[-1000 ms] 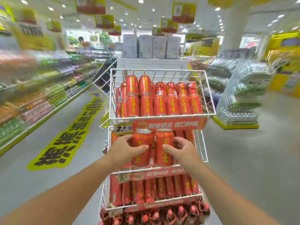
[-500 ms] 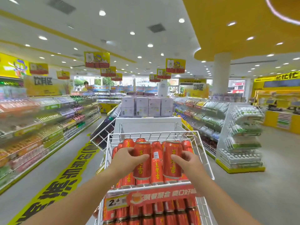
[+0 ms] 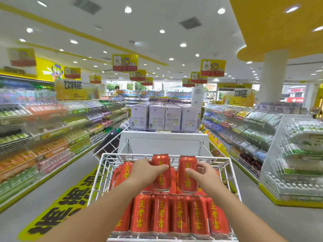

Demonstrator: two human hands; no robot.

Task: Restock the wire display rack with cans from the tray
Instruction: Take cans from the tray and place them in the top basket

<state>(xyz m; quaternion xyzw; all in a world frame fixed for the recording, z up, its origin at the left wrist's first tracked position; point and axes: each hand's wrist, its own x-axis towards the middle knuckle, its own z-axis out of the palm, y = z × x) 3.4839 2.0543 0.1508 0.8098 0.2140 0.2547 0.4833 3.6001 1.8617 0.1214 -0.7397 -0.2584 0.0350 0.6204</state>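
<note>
Shelves at left (image 3: 35,137) blurred, goods unreadable. Wire rack (image 3: 104,165) cut off by bottom edge. Rear cans (image 3: 125,173) mostly hidden behind left hand (image 3: 146,173), right hand (image 3: 204,173), left can (image 3: 161,179), right can (image 3: 187,179).

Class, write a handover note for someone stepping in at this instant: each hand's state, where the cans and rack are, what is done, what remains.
Left hand: grips one upright red can over the top basket.
Right hand: grips a second red can beside it.
Wire rack: the top basket holds a front row of cans, with more behind.
Done: both cans brought to the basket.
Left: probably set both down behind the front row and release. The tray is not in view.
</note>
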